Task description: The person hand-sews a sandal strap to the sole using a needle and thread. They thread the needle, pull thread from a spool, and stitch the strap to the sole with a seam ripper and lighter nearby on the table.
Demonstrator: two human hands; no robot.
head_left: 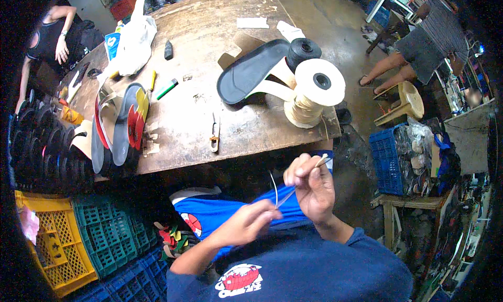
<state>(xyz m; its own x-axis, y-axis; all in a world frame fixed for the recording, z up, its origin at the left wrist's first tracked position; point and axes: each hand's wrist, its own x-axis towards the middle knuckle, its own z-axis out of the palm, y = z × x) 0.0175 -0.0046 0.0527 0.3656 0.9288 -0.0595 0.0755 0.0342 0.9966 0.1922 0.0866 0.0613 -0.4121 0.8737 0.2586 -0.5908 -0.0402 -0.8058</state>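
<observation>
My right hand (pixel 316 189) is raised over my lap, just off the table edge, with thumb and fingers pinched on a thin pale cord (pixel 322 161). Lower and to the left, my left hand (pixel 252 221), slightly blurred, is closed on the cord too. A loose length of it (pixel 275 189) curves up from the left fingers, and a stretch runs between both hands. On the table ahead stand a large cream spool of cord (pixel 306 105) and a black thread spool (pixel 303 51). Beside them lies a black shoe sole (pixel 246 74). Small thread snips (pixel 215 137) lie near the front edge.
Stacked soles (pixel 126 126), a green marker (pixel 167 88) and a white plastic bag (pixel 137 45) are on the wooden table (pixel 183 113). Crates, one yellow (pixel 57 249), stand at lower left. At right are a blue crate (pixel 386 163), a stool (pixel 411 100) and a standing person (pixel 427 45).
</observation>
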